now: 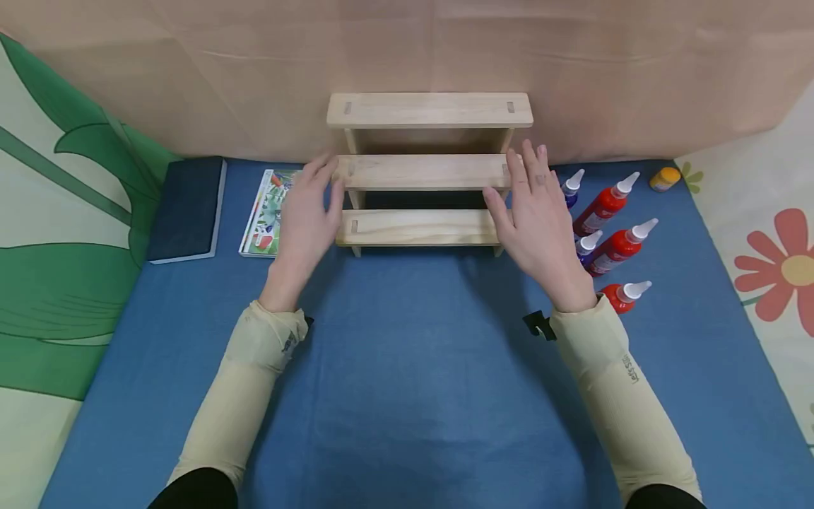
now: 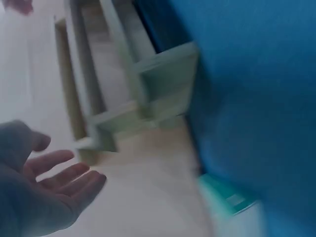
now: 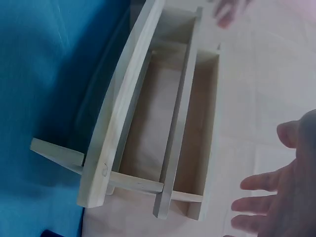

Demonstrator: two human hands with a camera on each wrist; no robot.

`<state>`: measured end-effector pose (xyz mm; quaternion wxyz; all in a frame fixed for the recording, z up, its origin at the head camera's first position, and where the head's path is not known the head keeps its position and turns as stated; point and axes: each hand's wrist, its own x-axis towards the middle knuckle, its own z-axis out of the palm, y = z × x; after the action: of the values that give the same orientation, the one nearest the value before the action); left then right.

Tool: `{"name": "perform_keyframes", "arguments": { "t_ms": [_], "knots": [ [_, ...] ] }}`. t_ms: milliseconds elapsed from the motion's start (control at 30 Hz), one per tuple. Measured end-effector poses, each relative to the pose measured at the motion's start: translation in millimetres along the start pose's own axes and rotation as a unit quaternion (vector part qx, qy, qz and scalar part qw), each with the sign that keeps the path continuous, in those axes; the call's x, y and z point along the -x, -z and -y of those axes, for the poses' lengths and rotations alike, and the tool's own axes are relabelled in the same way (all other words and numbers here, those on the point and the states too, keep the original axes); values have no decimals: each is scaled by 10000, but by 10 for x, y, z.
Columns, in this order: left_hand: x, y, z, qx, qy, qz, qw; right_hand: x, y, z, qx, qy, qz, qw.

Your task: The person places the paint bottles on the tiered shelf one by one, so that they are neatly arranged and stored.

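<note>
A pale wooden three-tier stepped rack point(image 1: 420, 172) stands at the back of the blue cloth, its tiers rising toward the rear. My left hand point(image 1: 310, 215) is by the rack's left end, its fingers spread and a gap showing between it and the wood in the left wrist view. On the opposite side my right hand point(image 1: 537, 219) is held near the right end, fingers extended. The right wrist view shows the rack point(image 3: 170, 128) apart from the right hand point(image 3: 281, 197). Nothing is held in either hand. The left wrist view is blurred.
Left of the rack lie a book with a colourful cover point(image 1: 267, 219) and a dark blue book point(image 1: 186, 208). On the right are red bottles point(image 1: 600, 212) and blue bottles point(image 1: 571, 188) with white nozzles, plus a small yellow-capped jar point(image 1: 665, 179). Beige fabric point(image 1: 254, 85) hangs behind.
</note>
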<state>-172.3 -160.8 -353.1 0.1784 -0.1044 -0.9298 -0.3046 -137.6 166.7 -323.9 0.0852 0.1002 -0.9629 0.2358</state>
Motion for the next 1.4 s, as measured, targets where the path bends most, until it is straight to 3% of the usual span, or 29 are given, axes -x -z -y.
{"name": "perform_keyframes", "arguments": {
  "t_ms": [67, 167, 267, 367, 567, 633, 800, 967, 1033, 1233, 1400],
  "knots": [
    [-5, -76, 101, 615, 275, -418, 9969, 61, 20, -6, -231, 44, -132, 9996],
    [-25, -177, 213, 1256, 727, -732, 9867, 170, 69, -15, -569, 71, -321, 9978],
    [-41, -258, 273, 1739, 1124, -726, 9756, 289, 129, -22, -842, 59, -503, 9952],
    [-49, -313, 295, 2079, 1266, -748, 9670, 410, 186, -40, -979, 58, -805, 9919],
    [-10, -327, 261, 3011, 1627, -946, 9348, 623, 290, -120, -1183, 144, -1722, 9778],
    [1, -313, 238, 3159, 1699, -963, 9285, 678, 350, -164, -1207, 138, -1933, 9736],
    [6, -271, 200, 3161, 1646, -982, 9292, 813, 526, -317, -1109, -91, -2302, 9668],
    [10, -246, 182, 3296, 1641, -882, 9256, 996, 610, -530, -950, -618, -2631, 9581],
    [12, -234, 180, 3241, 1632, -863, 9278, 1073, 596, -611, -921, -919, -2672, 9548],
    [13, -205, 181, 2895, 1478, -888, 9415, 1292, 475, -833, -1208, -1395, -2579, 9484],
    [2, -241, 168, 2840, 1518, -819, 9432, 1469, 390, -936, -1657, -1618, -2322, 9447]
  ]
}}
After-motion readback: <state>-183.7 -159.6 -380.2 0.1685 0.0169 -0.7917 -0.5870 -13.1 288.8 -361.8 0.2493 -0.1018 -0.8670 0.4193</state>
